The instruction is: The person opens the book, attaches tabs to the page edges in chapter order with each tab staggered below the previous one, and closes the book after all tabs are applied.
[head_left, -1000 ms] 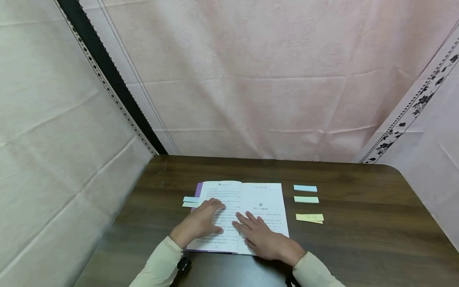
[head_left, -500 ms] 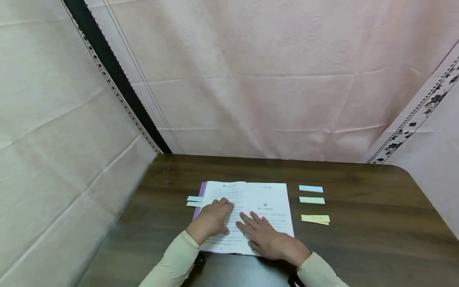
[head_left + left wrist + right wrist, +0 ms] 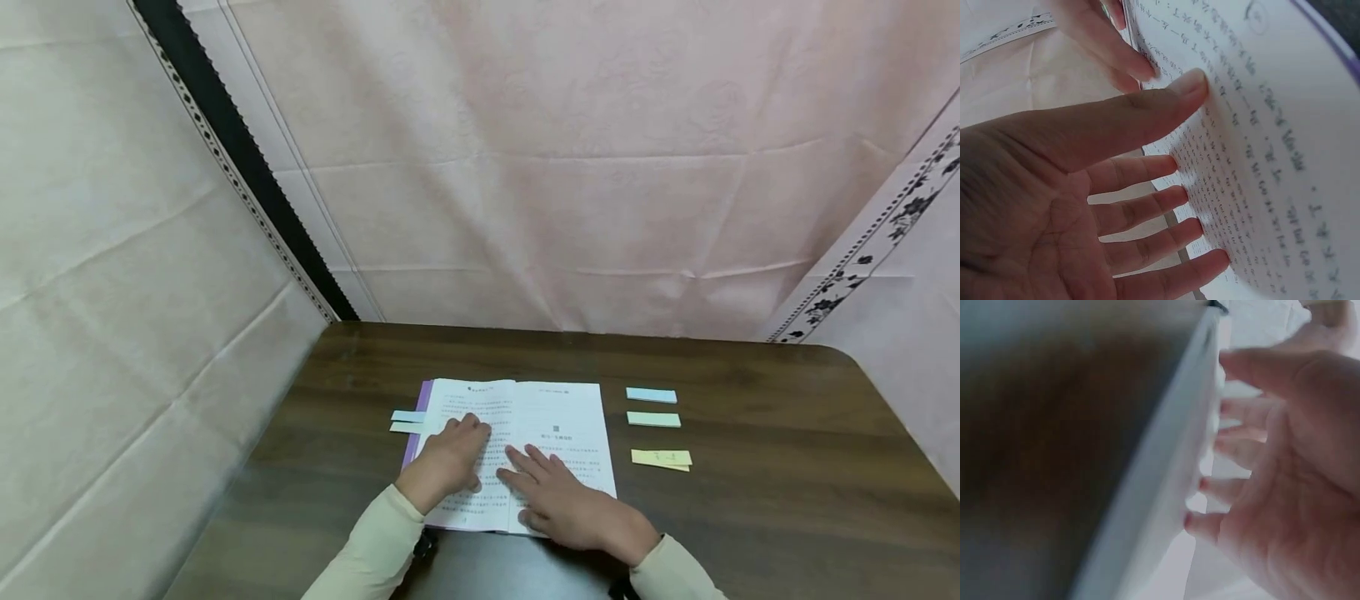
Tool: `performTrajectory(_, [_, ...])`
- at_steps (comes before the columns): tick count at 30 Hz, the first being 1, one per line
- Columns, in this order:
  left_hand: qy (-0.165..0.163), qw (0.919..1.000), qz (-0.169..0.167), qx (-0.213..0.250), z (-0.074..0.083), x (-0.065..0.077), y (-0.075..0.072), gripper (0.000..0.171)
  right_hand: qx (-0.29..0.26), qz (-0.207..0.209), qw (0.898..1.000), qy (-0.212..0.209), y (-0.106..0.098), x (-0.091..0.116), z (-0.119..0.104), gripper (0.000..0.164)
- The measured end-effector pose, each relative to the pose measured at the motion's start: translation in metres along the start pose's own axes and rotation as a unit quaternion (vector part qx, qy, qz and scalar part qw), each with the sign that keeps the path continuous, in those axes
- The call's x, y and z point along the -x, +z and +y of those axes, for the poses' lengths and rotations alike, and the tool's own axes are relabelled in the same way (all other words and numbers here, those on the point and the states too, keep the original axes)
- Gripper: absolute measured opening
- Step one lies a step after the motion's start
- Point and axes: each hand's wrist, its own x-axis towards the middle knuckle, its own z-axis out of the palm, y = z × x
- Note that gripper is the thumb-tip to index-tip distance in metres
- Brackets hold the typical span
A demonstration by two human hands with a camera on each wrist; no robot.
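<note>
An open book (image 3: 577, 417) with printed pages and a purple cover lies on the table in the head view. My left hand (image 3: 444, 460) is on its left page, and in the left wrist view the fingers (image 3: 1154, 203) reach out nearly straight with their tips at the print. Across the lower right page and the fold spreads my right hand (image 3: 558, 500); the right wrist view shows its fingertips (image 3: 1205, 483) along the paper. Neither hand grips anything. A blue tab (image 3: 407, 416) and a pale green tab (image 3: 406, 427) stick out past the book's left edge.
Right of the book, a blue strip (image 3: 651, 395), a green strip (image 3: 654, 419) and overlapping yellow strips (image 3: 662, 458) lie in a column on the dark wooden table (image 3: 765, 467). Pale cloth (image 3: 555, 208) hangs behind the table and at both sides.
My left hand has shifted to the right over the left page, its forearm along with it. The right hand stays at nearly the same spot. The head view has turned slightly.
</note>
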Motion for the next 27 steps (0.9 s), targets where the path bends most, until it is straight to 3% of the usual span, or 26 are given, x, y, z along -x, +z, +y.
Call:
performTrajectory(3, [-0.002,1.0000,0.002,0.005,0.001,0.001,0.001,0.076,-0.001,0.018,0.999,0.026,-0.012,0.003,0.015,0.064])
performTrajectory(8, [-0.006,1.0000,0.003,-0.001,0.001,0.000,-0.002,0.077,0.046,0.047,0.989,0.129,-0.046,-0.011,0.052,0.081])
performTrajectory(14, [-0.007,0.9999,-0.008,-0.009,0.002,0.000,-0.001,0.076,0.079,0.054,0.982,0.162,-0.075,-0.033,0.094,0.102])
performTrajectory(19, [-0.006,0.9999,-0.009,-0.010,0.003,0.001,-0.002,0.076,0.099,0.057,0.981,0.160,-0.083,-0.042,0.100,0.098])
performTrajectory(27, [0.003,0.9999,-0.005,-0.015,0.004,0.002,-0.001,0.076,0.165,0.058,0.972,0.155,-0.084,-0.042,0.088,0.088])
